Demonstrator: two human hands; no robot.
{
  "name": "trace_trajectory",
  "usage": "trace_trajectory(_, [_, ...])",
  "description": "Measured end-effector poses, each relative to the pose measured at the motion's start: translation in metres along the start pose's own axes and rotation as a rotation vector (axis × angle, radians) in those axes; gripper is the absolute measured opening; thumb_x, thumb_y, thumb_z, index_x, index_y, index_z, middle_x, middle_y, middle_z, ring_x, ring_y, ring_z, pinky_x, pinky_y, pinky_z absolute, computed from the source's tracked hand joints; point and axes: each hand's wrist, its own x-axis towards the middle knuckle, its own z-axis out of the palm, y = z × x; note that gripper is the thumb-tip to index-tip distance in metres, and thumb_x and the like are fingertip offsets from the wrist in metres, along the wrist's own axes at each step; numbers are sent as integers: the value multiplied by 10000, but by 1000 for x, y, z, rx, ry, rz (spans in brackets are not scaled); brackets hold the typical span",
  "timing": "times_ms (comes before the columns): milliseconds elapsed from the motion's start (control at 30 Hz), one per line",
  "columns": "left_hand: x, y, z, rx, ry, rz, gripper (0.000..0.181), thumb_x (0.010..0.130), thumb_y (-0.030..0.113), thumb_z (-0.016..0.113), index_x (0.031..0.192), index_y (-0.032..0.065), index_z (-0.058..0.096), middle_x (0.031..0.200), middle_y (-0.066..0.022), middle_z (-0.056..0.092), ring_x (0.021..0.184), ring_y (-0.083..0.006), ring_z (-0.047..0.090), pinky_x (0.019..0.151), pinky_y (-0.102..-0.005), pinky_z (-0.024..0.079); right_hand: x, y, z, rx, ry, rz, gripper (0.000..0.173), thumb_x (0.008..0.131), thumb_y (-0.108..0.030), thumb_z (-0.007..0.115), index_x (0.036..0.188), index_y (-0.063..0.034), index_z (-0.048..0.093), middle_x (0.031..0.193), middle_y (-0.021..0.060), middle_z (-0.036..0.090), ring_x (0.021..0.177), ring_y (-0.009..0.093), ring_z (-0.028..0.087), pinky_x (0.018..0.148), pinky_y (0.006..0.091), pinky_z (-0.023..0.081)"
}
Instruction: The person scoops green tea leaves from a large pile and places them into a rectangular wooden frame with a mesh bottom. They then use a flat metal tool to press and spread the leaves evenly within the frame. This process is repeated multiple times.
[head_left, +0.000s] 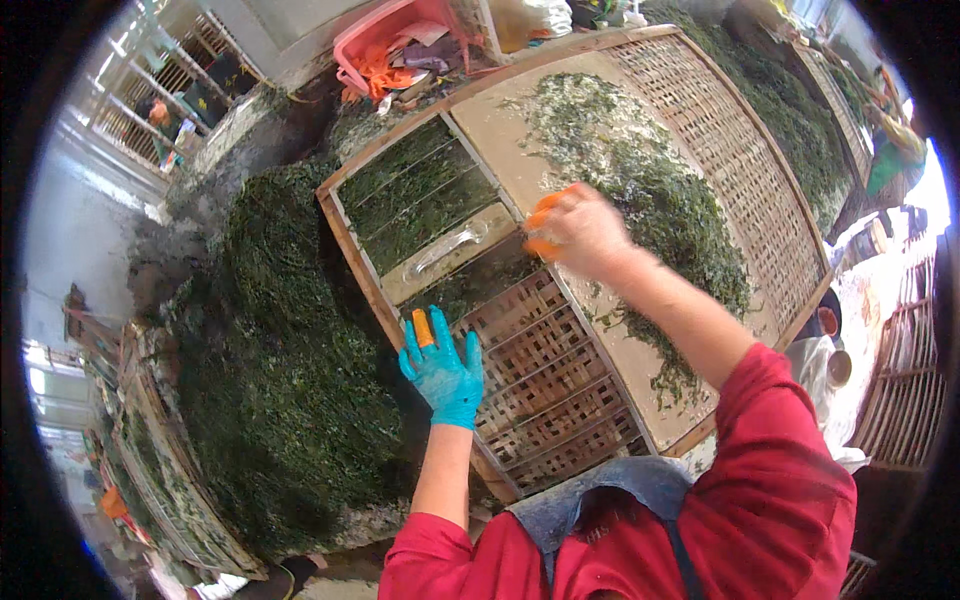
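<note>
My left hand (445, 367), in a teal glove with an orange sleeve on one finger, has its fingers spread over the left edge of a wood-framed woven lattice panel (551, 360). My right hand (581, 229) is motion-blurred, with orange coverings on its fingers; whether it holds anything is unclear. It is over the near side of a flat tan board (495, 112), beside loose green shredded plant matter (675, 217). Between the hands, a flat wooden bar with a clear handle (454, 247) lies across a wired frame (412, 180) with green strands beneath.
A large dark-green heap (300, 360) fills the floor on the left. At the top stands a pink plastic tub (352, 56) holding orange items and scraps. Another green heap (780, 112) lies beyond the panel. A person (896, 142) is at far right, partly blurred. Slatted racks (900, 360) stand nearby.
</note>
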Motion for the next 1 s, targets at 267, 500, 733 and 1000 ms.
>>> trace_trajectory(267, [4,-4,1,-43,9,53,678,956,434,600,1527,127,401,1499,-176,437,1394,-373,390,1140,-548,273,-24,95,-24,169,105,99,130,876,-119,690,986,-124,760,992,56,704,909,270,682,798,368,556])
trace_trajectory(500, [1,-9,0,-195,91,-40,930,895,425,707,1567,16,211,1568,-241,295,1431,-440,304,1141,-545,310,28,-48,-7,857,233,-55,169,820,-84,780,987,-85,753,973,77,725,883,229,695,790,325,556])
trace_trajectory(733, [2,-1,-12,-164,-5,-138,871,916,448,658,1567,43,244,1559,-218,309,1437,-427,287,1137,-560,286,26,-69,51,458,82,-124,218,891,-259,696,1076,-151,737,1051,65,686,1010,282,655,905,403,536])
trace_trajectory(1000, [2,-10,-1,-74,-42,-65,775,912,446,651,1523,57,374,1525,-222,370,1432,-406,309,1136,-522,319,42,-85,21,355,-98,-96,267,901,-373,686,1082,-183,735,1092,90,687,1052,303,654,906,419,533])
